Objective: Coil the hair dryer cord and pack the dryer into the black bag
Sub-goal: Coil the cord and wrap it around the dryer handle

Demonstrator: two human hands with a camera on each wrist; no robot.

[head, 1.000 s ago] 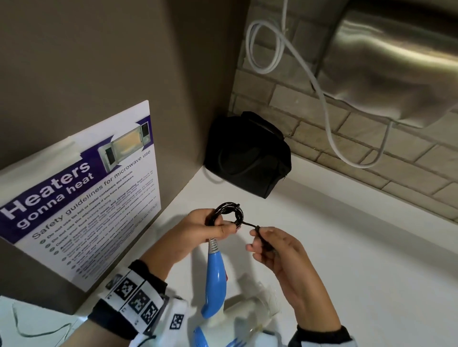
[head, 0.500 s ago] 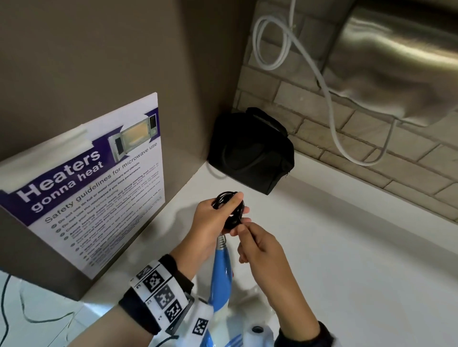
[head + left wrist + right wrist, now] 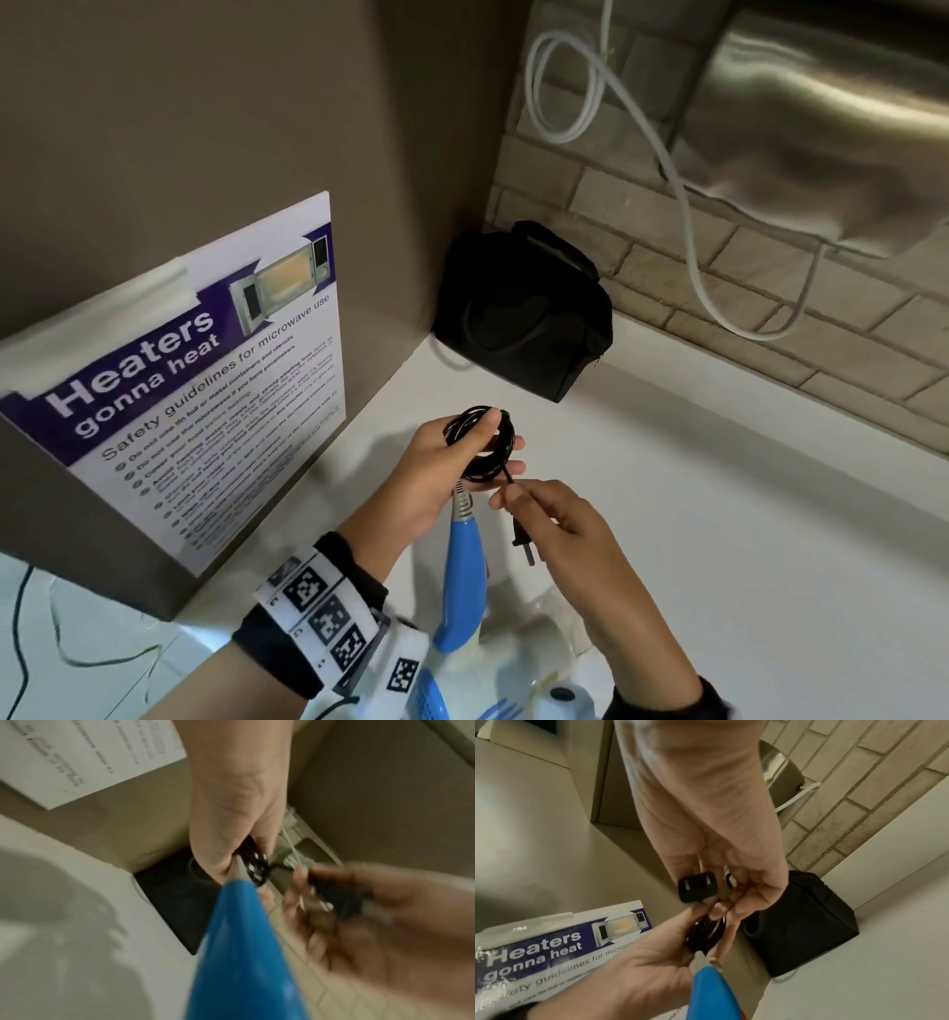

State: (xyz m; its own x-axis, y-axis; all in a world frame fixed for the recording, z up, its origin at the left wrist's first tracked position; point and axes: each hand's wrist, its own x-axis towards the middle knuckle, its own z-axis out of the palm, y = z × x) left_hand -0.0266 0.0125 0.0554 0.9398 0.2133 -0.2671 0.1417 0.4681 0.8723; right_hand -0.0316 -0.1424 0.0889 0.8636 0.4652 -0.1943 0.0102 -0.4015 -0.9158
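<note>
Coiling is nearly complete. The glossy black power cord is wound into a compact bundle of loops at the end of the blue plastic hair dryer handle. The left hand grips this bundle, thumb across the front of the loops and fingers curled behind. One short tail of cord leaves the bundle and ends in the black two-prong plug. The right hand pinches this tail just above the plug; the plug hangs below the fingers with its prongs pointing down. The white dryer body sits low in the head view, partly out of frame.

Remaining work, as judged from this state: secure the tail and plug against the bundle, then pack the dryer. The black fabric bag with carry handles stands on the white countertop in the corner, well apart from both hands. Whether its zip is open cannot be determined.

Change from the earlier frames: one second ago the tail ran taut sideways between the hands. Half a second ago the right hand was pressed against the bundle. It has now dropped below the bundle, and the plug is exposed.
</note>
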